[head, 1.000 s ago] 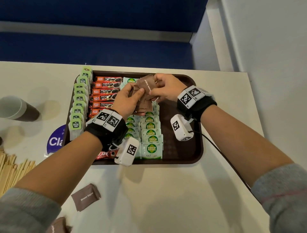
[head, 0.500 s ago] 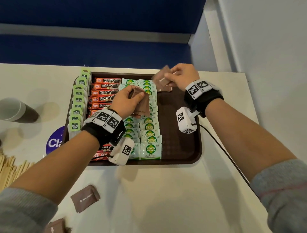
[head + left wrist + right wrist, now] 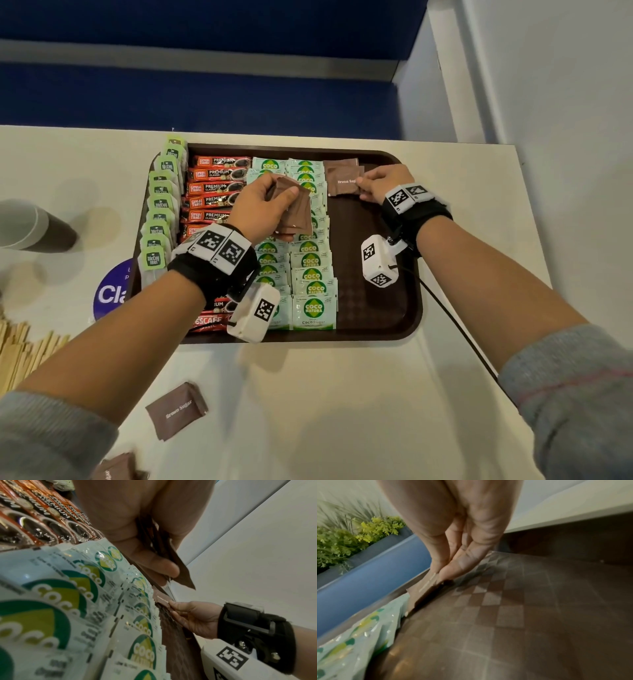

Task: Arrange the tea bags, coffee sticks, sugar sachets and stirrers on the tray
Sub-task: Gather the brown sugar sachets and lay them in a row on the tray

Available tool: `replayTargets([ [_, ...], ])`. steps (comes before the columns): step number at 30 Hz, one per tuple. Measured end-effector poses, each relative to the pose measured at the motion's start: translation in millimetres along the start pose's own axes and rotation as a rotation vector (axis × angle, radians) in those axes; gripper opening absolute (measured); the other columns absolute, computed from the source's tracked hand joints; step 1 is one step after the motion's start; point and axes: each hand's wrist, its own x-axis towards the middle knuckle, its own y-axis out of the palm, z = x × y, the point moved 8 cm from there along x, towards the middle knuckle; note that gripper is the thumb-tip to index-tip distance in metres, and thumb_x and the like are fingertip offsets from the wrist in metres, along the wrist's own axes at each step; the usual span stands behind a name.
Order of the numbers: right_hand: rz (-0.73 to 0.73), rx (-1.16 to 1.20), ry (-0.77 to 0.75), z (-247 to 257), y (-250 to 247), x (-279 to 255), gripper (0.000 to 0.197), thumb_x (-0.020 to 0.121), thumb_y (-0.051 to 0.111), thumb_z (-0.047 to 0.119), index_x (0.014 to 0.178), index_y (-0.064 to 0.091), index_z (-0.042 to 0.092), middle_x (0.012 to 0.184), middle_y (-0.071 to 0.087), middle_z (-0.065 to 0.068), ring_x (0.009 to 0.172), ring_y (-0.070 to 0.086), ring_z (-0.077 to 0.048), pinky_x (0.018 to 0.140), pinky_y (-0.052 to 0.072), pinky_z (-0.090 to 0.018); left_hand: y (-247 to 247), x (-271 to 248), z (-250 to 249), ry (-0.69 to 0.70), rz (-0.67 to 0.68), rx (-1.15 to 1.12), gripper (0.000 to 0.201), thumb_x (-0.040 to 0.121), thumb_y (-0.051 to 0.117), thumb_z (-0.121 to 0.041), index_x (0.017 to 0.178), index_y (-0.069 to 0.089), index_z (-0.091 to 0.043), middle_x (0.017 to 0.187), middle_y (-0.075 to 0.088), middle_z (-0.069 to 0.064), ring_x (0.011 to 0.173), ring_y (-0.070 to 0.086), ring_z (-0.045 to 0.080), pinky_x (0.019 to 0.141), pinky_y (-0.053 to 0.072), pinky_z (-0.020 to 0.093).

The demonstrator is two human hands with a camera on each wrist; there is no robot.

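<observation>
While the right hand (image 3: pixel 378 183) pinches a brown sugar sachet (image 3: pixel 344 181) onto the tray (image 3: pixel 376 308), the left hand (image 3: pixel 260 209) grips the spare sachets (image 3: pixel 296 212); the next likely lands just nearer the right wrist.

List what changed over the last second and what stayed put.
The right hand took one brown sugar sachet from the stack in the left hand, carried it right, and now pinches its edge as it lies at the far end of the tray, starting a new column. The left hand still grips the remaining sachets. The tea bags, coffee sticks and Coco sachets stayed put.
</observation>
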Motion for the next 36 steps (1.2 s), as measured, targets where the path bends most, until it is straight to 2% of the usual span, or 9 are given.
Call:
replayTargets([
  [8,-0.029,-0.004,0.008,-1,2,4,0.01,0.082,0.071,0.011,0.081,0.061,0.014,0.08,0.065,-0.007,0.066,0.064,-0.015,0.079,0.058,-0.031,-2,1,4,-0.007,0.007,0.019,0.009,0.095,0.056,-0.021,0.101,0.057,-0.014,0.1,0.065,0.009,0.073,0.069,0.024,0.046,0.056,0.036],
  [13,-0.073,-0.003,-0.021,0,-5,3,0.014,0.08,0.074,0.021,0.084,0.062,0.016,0.079,0.067,-0.003,0.07,0.068,-0.018,0.079,0.058,-0.03,-1,1,0,0.002,0.002,-0.004,0.007,0.094,0.056,-0.019,0.089,0.057,-0.023,0.095,0.064,0.004,0.068,0.067,0.015,0.046,0.056,0.032],
  [17,-0.11,-0.088,-0.151,19,-8,-5,0.021,0.078,0.074,0.031,0.089,0.064,0.016,0.083,0.066,0.001,0.072,0.066,-0.014,0.069,0.056,-0.023,2,0,-1,-0.006,-0.002,-0.037,0.006,0.094,0.058,-0.018,0.098,0.057,-0.013,0.094,0.064,0.006,0.068,0.066,0.02,0.041,0.054,0.029],
  [21,0.141,-0.096,-0.278,48,21,-29,0.03,0.079,0.069,0.047,0.092,0.065,0.02,0.084,0.066,0.003,0.077,0.066,-0.012,0.069,0.056,-0.022,6,0,-3,-0.011,-0.001,-0.073,0.017,0.091,0.061,-0.022,0.102,0.055,-0.009,0.094,0.064,0.007,0.059,0.067,0.014,0.039,0.051,0.025],
  [25,0.44,-0.055,-0.355,66,52,-57,0.017,0.077,0.075,0.026,0.084,0.062,0.017,0.076,0.062,0.0,0.067,0.063,-0.008,0.062,0.056,-0.02,2,0,-4,0.005,-0.047,-0.056,0.026,0.09,0.061,-0.035,0.095,0.058,-0.01,0.089,0.065,0.015,0.061,0.067,0.021,0.045,0.054,0.031],
  [28,0.445,-0.001,-0.388,71,55,-61,0.016,0.078,0.074,0.014,0.078,0.058,0.016,0.07,0.06,-0.001,0.057,0.06,-0.004,0.054,0.052,-0.016,1,-3,-7,-0.002,-0.06,-0.064,0.026,0.09,0.058,-0.043,0.088,0.057,-0.016,0.087,0.067,0.013,0.071,0.069,0.027,0.055,0.057,0.036],
  [31,0.395,0.057,-0.36,71,48,-59,0.015,0.083,0.07,0.017,0.087,0.06,0.007,0.076,0.067,-0.008,0.056,0.063,-0.006,0.053,0.051,-0.016,6,-8,-8,-0.005,0.026,-0.117,0.028,0.084,0.07,-0.024,0.104,0.055,-0.012,0.095,0.068,0.008,0.072,0.07,0.018,0.05,0.055,0.026],
  [33,0.393,0.069,-0.338,69,46,-58,0.022,0.087,0.065,0.019,0.097,0.061,0.0,0.081,0.068,-0.014,0.057,0.064,-0.008,0.055,0.053,-0.018,8,-10,-8,-0.007,0.06,-0.131,0.038,0.08,0.073,-0.014,0.112,0.054,-0.009,0.097,0.069,0.009,0.07,0.07,0.016,0.049,0.055,0.024],
  [36,0.392,0.013,-0.331,64,43,-57,0.026,0.088,0.063,0.025,0.103,0.064,0.004,0.091,0.069,-0.017,0.066,0.064,-0.012,0.064,0.056,-0.026,7,-9,-8,-0.001,0.035,-0.14,0.022,0.086,0.067,-0.016,0.103,0.054,-0.014,0.094,0.068,0.008,0.064,0.07,0.013,0.047,0.055,0.024],
])
